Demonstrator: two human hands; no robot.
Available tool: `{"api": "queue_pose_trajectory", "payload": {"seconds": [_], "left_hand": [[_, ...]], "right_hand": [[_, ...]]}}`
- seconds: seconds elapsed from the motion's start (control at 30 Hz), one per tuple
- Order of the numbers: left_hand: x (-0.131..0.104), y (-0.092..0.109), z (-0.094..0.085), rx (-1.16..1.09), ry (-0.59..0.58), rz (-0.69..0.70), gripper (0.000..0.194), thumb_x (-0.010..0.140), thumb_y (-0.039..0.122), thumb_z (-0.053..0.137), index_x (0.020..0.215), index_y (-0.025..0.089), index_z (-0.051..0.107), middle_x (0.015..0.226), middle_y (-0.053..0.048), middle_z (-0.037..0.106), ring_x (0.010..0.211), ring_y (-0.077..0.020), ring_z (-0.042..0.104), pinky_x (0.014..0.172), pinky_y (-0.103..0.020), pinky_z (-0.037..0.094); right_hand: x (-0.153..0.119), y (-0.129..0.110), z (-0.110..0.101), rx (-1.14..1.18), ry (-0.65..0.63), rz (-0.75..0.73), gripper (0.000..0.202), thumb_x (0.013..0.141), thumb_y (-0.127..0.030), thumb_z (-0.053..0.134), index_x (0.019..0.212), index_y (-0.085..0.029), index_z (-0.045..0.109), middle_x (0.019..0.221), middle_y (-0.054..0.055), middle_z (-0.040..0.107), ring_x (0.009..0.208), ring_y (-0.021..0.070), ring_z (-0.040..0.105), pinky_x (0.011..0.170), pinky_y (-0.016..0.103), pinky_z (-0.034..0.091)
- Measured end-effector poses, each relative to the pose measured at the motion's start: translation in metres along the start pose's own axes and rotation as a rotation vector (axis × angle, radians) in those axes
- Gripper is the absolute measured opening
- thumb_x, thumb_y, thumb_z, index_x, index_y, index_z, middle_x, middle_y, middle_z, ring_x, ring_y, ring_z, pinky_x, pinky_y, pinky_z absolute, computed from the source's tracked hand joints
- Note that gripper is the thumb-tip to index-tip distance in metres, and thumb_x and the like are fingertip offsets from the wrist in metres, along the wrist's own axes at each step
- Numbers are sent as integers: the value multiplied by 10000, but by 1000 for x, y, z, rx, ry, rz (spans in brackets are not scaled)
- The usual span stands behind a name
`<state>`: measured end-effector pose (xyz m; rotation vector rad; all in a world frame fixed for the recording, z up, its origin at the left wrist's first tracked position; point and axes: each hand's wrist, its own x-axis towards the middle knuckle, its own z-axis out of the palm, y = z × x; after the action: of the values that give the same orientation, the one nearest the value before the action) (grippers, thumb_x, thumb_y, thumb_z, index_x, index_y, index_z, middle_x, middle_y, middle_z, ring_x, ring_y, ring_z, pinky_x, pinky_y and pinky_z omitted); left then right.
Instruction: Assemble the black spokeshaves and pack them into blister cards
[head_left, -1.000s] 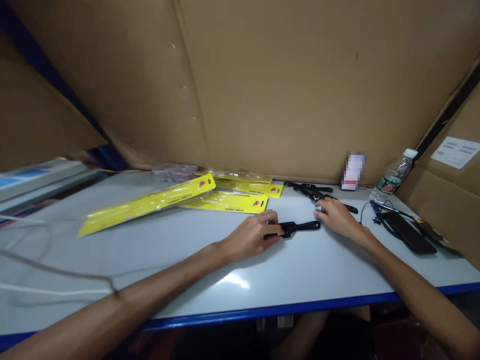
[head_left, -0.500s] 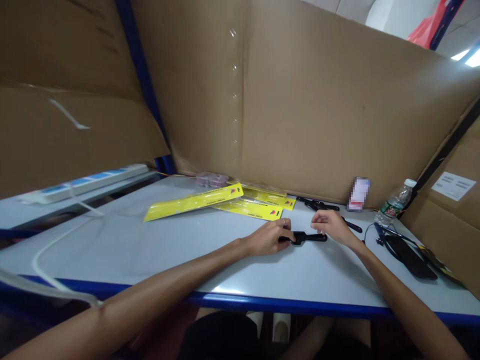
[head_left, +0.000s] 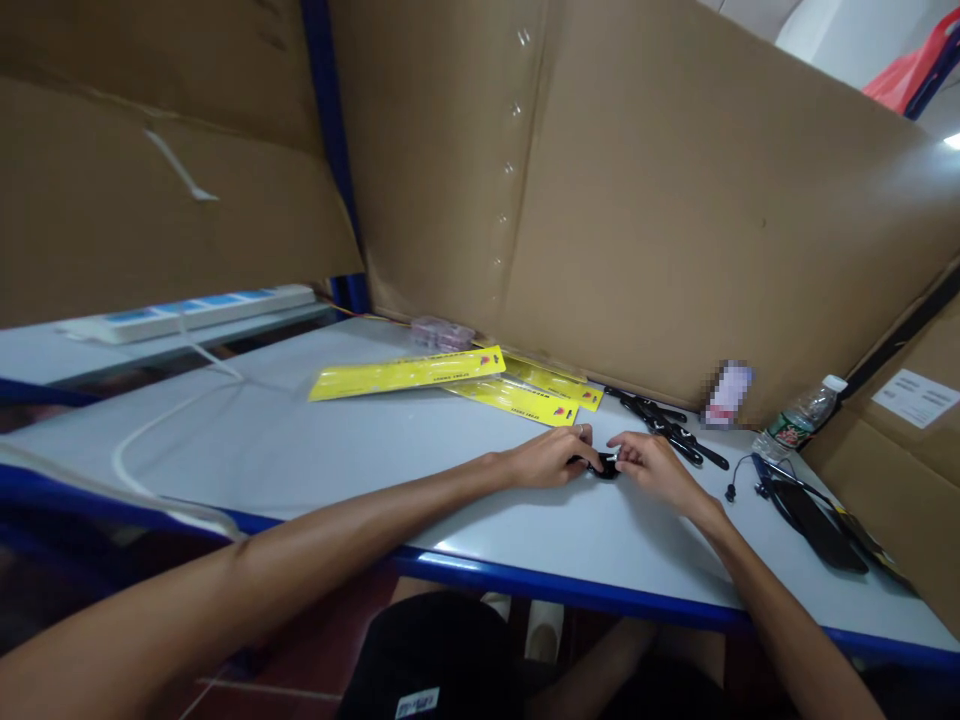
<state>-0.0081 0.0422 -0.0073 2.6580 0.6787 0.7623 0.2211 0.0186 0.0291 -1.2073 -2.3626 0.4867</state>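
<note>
My left hand (head_left: 553,458) rests on the table with its fingers closed on a black strap-like piece (head_left: 606,470). Facing it from the right, my right hand (head_left: 658,470) has thumb and fingertips pinched together at the right end of that piece. A small whitish bit (head_left: 612,457) shows at the right fingertips; its kind is too small to tell. Just beyond my right hand lies a loose pile of black strap-like pieces (head_left: 667,425), some with white marks. Yellow flat packages (head_left: 409,375) with clear fronts lie overlapping behind my left hand.
At the right stand a pixelated white pack (head_left: 727,393) and a plastic bottle (head_left: 801,420), with a dark flat object (head_left: 817,525) and thin cables nearer. A clear box (head_left: 442,333) sits at the back. Cardboard walls (head_left: 637,220) enclose the table; a power strip (head_left: 199,312) lies left.
My right hand has come in to the black piece and closed its fingertips there. Less of the piece's length shows now. The whole view has shifted and tilted slightly.
</note>
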Motion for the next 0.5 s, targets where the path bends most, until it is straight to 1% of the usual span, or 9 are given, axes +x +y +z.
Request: {"api": "queue_pose_trajectory", "payload": {"seconds": [0.07,0.13,0.2,0.33,0.5], "left_hand": [[0,1,0,6,-3,5,380,869,28,540,1078,225,788,939,-57,620,804,-153,590,792,-264,476],[1,0,0,3,-3,8,379,877,25,532,1078,220,788,928,-57,622,802,-154,593,786,-261,473],[1,-1,0,-4,2,11,369,884,25,533,1076,212,787,926,-58,623,819,-159,602,787,-257,469],[1,-2,1,1,11,11,352,864,24,580,1076,213,787,934,-53,618,832,-160,608,796,-248,465],[1,-2,1,10,6,1,354,845,22,603,1073,222,786,943,-51,632,821,-164,619,792,-258,472]], "right_hand": [[0,0,1,25,-6,34,258,800,-40,621,1010,-177,681,775,7,701,702,156,637,682,264,477],[0,0,1,6,-5,41,213,795,-35,633,943,-176,693,768,9,700,703,158,637,684,264,476],[1,-1,2,-50,6,16,209,793,-15,628,899,-172,717,790,22,705,725,163,638,701,268,471],[0,-6,4,-125,18,-39,269,809,18,599,936,-168,745,825,33,693,751,161,624,713,265,454],[-4,-14,8,-191,26,-82,290,848,48,541,930,-149,738,857,48,672,768,157,606,719,265,441]]}}
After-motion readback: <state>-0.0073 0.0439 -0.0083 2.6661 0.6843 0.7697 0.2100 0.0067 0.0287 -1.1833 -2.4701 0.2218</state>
